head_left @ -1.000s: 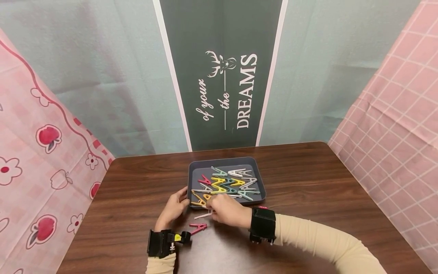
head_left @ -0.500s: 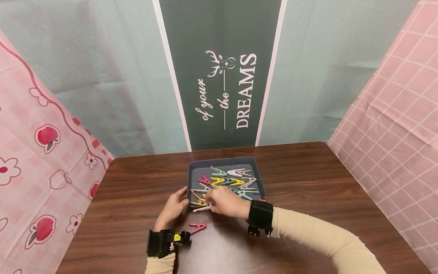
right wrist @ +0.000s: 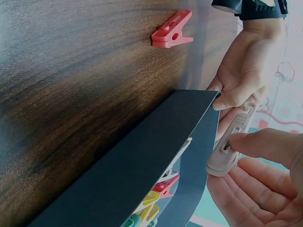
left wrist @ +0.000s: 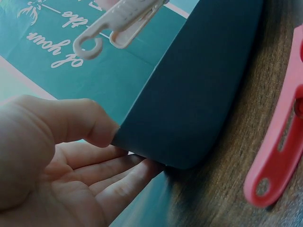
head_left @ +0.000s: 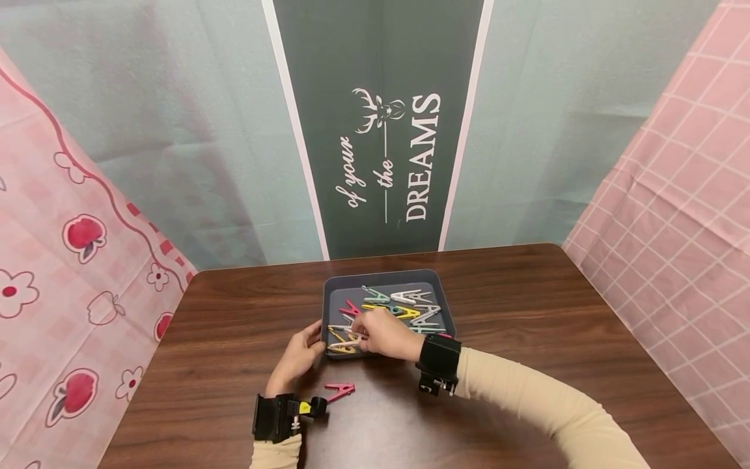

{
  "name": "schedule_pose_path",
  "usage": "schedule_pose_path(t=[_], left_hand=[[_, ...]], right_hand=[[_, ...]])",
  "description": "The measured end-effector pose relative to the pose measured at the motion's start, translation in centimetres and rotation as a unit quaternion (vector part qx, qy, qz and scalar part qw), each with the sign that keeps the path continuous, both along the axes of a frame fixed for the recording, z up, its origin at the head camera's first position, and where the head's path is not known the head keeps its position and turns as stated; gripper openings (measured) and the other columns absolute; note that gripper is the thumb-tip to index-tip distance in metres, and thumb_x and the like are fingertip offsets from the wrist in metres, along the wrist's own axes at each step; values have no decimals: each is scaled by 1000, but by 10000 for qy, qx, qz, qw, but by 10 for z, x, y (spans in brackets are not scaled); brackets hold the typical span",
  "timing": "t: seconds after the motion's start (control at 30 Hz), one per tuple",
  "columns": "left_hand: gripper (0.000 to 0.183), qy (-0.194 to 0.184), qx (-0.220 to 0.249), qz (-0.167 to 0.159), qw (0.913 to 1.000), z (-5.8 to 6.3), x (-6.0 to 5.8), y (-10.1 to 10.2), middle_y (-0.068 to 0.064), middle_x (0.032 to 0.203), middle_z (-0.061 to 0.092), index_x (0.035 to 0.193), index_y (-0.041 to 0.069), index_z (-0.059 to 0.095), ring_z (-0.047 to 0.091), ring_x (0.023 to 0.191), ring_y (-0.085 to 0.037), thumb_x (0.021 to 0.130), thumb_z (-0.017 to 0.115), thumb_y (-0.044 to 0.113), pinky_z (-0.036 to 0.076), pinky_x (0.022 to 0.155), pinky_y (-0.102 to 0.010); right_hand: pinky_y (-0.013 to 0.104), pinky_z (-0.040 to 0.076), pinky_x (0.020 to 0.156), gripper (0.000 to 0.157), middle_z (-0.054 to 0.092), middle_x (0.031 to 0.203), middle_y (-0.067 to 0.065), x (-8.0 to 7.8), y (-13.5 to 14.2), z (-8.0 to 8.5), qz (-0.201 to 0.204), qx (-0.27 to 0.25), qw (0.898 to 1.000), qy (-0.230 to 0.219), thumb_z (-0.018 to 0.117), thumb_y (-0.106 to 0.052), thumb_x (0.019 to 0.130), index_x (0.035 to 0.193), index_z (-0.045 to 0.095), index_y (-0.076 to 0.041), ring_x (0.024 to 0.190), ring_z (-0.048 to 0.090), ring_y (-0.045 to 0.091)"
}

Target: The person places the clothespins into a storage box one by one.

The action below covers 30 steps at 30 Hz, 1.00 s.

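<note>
My left hand [head_left: 299, 355] holds the near left corner of a dark grey tray [head_left: 375, 279], thumb at the rim and fingers against the outside. Over the tray's near left part, my right hand [head_left: 387, 333] pinches a pale pinkish-white clothespin [right wrist: 218, 163] between thumb and fingers. In the left wrist view this clothespin [left wrist: 111, 23] hangs above the rim, hooked end outward. Inside the tray lie several clothespins: white [head_left: 404, 297], yellow [head_left: 408, 313], green, grey and red; my right hand hides some. A red clothespin [head_left: 341, 391] rests on the table in front of the tray.
The tray stands on a dark wooden table [head_left: 515, 312] near its back edge. A printed curtain [head_left: 381, 234] hangs behind, with pink cloths [head_left: 662, 195] on both sides. Each wrist wears a black camera band [head_left: 439, 361].
My right hand has lifted the pale clothespin from the table in front, over the near rim, to above the tray. My left hand and the red clothespin on the table stay put.
</note>
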State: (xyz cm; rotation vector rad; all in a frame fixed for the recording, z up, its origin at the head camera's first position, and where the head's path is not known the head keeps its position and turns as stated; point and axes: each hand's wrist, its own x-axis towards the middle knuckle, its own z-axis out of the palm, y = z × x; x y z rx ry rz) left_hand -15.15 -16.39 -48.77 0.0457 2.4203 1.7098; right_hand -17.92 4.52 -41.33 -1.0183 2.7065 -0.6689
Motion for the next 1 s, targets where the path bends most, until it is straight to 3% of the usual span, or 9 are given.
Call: schedule_pose_path(t=[0.3,0.83,1.0], left_hand=[[55,-56,16,19,10000,0,1,0,-33,138,50,143,-12,34,53,128,-42,90,47,-8,50,102,-44],[57,-168,76,106,9998,0,0,1,-32,137,53,144,-9,35,53,128,-40,88,47,-8,50,95,-30],[57,-189,56,112,9997,0,0,1,-32,137,53,144,-9,35,54,128,-39,89,47,-7,51,96,-33]], right_hand=[[25,56,69,19,75,89,11,-5,-5,-1,-110,-285,9994,-187,74,-6,79,97,73,-1,80,68,17],[27,54,70,20,73,87,11,-24,-4,-7,-562,-415,9973,-233,74,-5,78,97,73,0,79,66,18],[28,56,72,19,74,88,12,-31,-1,-9,-644,-374,9972,-117,74,-4,78,97,73,0,81,67,20]])
